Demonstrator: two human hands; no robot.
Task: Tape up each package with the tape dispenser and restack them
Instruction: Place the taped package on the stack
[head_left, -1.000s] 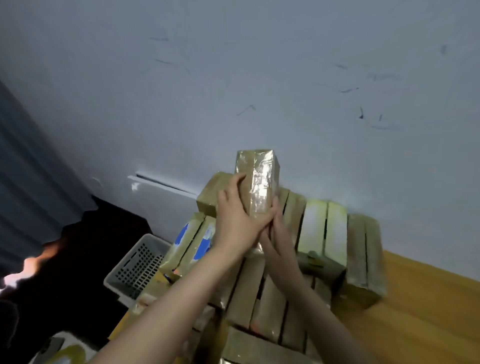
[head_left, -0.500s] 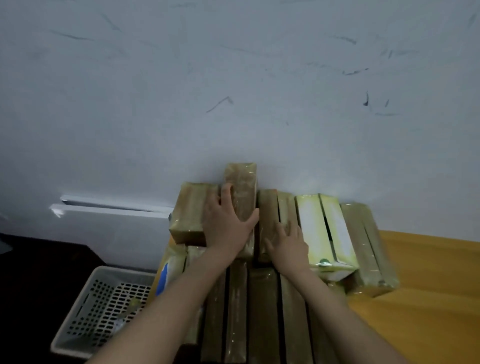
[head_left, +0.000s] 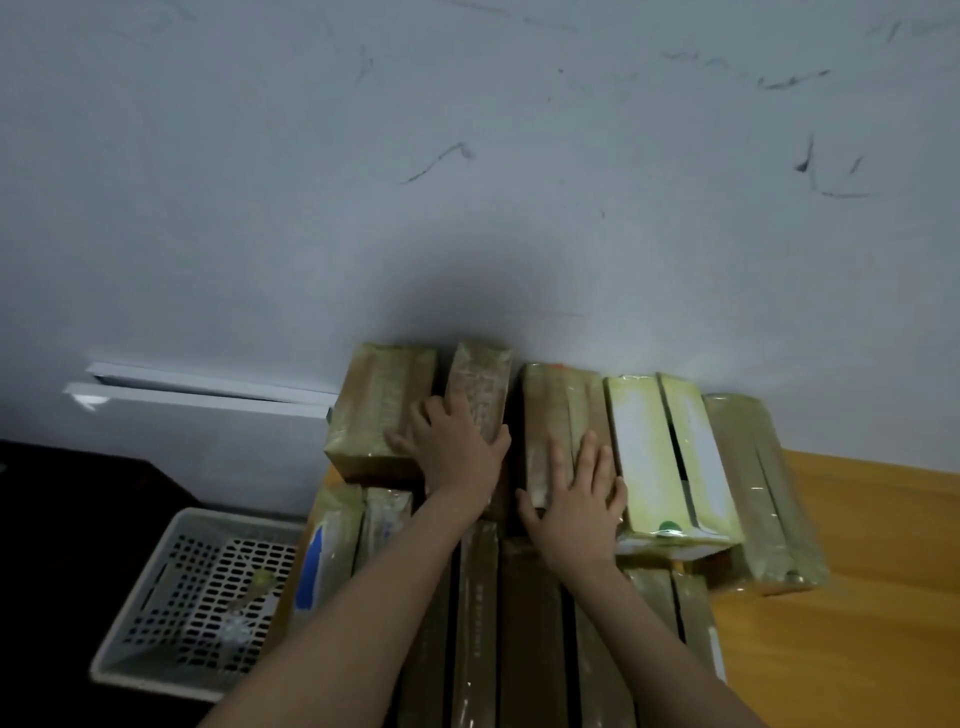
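**While Two Hands Rest on Top, the Packages Sit by the Wall**

Where it is dark on the far left, a white basket (head_left: 156, 678) full of little holes sits low beside the pile. Something small lies inside it, but it is too blurry to tell what. Above the basket, a white strip (head_left: 208, 395) runs along the grey wall (head_left: 467, 208), which has dark scratch marks on it.

Next comes the pile of packages on the yellow table (head_left: 857, 571). They are shiny with clear wrap. At the left edge of the pile, a package with a blue mark (head_left: 332, 551) lies low down. Long brown packages (head_left: 483, 623) lie side by side at the bottom, under both arms.

A top row is pushed up against the wall. First in the row is a wide package (head_left: 374, 405). Just beside it stands a thin package (head_left: 480, 384), a bit taller than the others.

The left hand (head_left: 457, 452) holds the near end of the thin package. Its thumb is on the right side. Its fingers (head_left: 423, 421) are spread on the left side, over the edge of the wide package.

The right hand (head_left: 576, 499) lies flat on the next brown package (head_left: 550, 405). Its fingers are straight and spread out, and they grip nothing.

Touching that hand on the right are two pale yellow packages (head_left: 665, 452), side by side. Last in the row is another brown package (head_left: 763, 483), with bare table past it.
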